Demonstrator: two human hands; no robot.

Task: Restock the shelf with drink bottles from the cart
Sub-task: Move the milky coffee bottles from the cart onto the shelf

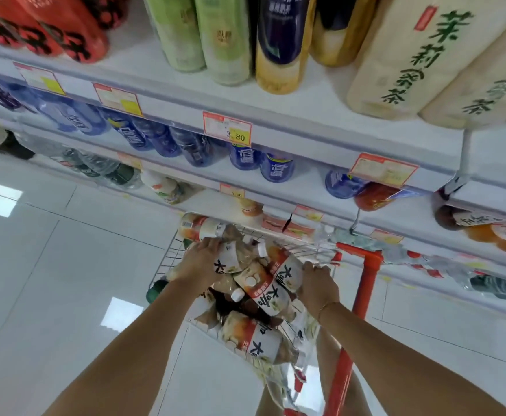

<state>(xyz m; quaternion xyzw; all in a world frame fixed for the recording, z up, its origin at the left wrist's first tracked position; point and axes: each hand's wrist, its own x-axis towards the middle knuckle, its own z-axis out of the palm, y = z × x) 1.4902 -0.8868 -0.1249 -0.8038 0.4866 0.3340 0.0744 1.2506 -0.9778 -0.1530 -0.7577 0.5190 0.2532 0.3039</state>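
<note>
A wire cart (167,256) with an orange handle (369,274) stands against the shelf and holds several tea bottles with white-and-orange labels and white caps. My left hand (199,262) grips one such bottle (230,256) at the cart's left side. My right hand (318,283) grips another bottle (287,271) at the cart's right side. More bottles (257,340) lie piled below and between my hands.
The white shelf unit (306,124) rises ahead with tiers of blue, green, red and beige drink bottles and price tags (227,132). A row of similar tea bottles (164,184) sits on a low tier above the cart. Glossy white floor (50,265) lies to the left.
</note>
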